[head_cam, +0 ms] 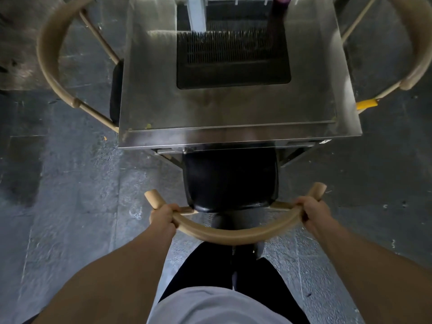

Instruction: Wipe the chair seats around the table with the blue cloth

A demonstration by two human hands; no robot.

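A chair with a black seat (pixel 230 181) and a curved tan wooden backrest (pixel 233 235) stands right in front of me, its seat partly tucked under the steel table (pixel 163 108). My left hand (pixel 163 215) grips the left part of the backrest. My right hand (pixel 313 210) grips the right part. No blue cloth shows in this view.
A second chair (pixel 50 66) stands at the table's left side, its black seat mostly under the top. A third chair's backrest (pixel 418 52) curves at the right, with a yellow object (pixel 367 104) beside it. A dark grill inset (pixel 233 59) sits in the tabletop. The floor is dark stone.
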